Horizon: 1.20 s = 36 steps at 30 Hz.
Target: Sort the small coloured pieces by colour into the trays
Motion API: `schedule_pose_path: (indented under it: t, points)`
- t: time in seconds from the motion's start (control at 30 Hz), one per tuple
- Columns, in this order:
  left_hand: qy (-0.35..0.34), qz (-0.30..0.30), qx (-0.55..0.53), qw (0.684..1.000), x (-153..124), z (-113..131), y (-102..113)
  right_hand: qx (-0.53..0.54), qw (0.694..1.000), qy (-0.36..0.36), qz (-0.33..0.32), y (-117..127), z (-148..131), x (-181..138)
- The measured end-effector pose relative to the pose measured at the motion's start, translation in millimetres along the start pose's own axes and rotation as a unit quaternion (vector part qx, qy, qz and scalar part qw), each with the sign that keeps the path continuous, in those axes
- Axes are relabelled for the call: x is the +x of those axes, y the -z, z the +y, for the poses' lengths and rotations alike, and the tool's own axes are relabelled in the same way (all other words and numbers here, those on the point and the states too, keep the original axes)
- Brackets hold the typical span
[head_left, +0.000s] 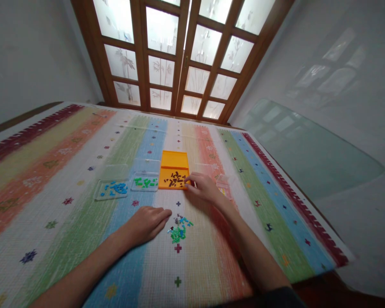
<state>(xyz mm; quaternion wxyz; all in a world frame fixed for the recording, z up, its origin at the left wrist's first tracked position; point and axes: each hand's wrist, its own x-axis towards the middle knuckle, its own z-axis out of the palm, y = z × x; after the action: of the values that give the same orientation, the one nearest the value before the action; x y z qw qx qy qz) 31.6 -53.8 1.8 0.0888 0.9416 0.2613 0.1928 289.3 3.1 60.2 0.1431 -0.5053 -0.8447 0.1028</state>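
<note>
My left hand [148, 222] lies flat on the striped cloth [67, 222], fingers stretched toward a small heap of mixed green, blue and dark pieces [179, 230]. My right hand [202, 187] reaches to the front right corner of an orange tray [174, 161] holding several dark pieces. Its fingers are pinched together at the tray's edge; what they hold is too small to make out. A clear tray with green pieces [144, 182] and a clear tray with blue pieces [113, 189] stand left of the orange one.
The table's right edge [311, 214] runs diagonally beside a pale floor. Wooden doors with frosted panes [179, 55] stand behind the far edge. Another clear container [223, 184] lies partly hidden behind my right hand.
</note>
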Motion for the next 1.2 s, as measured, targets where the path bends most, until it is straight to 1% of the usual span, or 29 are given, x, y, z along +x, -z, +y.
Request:
schedule_pose_path:
  t: [0.07,0.13,0.23,0.4,0.63,0.77,0.93,1.03,1.2]
  points:
    - [-0.004,0.003,0.003,1.0,1,0,0,0.075,0.996,0.041,-0.01,-1,-2,-15]
    - [-0.012,0.008,0.007,1.0,1,-1,-1,0.136,0.987,0.062,-0.051,-5,-7,-30]
    - [-0.028,0.018,0.006,0.999,0,-2,-2,0.179,0.977,0.073,-0.092,-13,-18,-47]
    - [-0.05,0.029,-0.015,0.998,0,-2,2,0.209,0.971,0.083,-0.075,-24,-30,-58]
    - [-0.063,0.034,-0.034,0.997,2,3,5,0.2,0.975,0.082,-0.047,-28,-29,-66]
    - [-0.056,0.034,-0.074,0.995,2,7,5,0.199,0.974,0.097,-0.057,-28,-28,-69]
    - [-0.027,-0.003,-0.088,0.996,-1,12,9,0.17,0.978,0.096,-0.075,-27,-30,-70]
    - [-0.031,-0.017,-0.09,0.995,-1,14,11,0.155,0.98,0.097,-0.08,-28,-31,-70]
    - [-0.037,-0.014,-0.093,0.995,2,14,12,0.144,0.982,0.093,-0.077,-30,-32,-70]
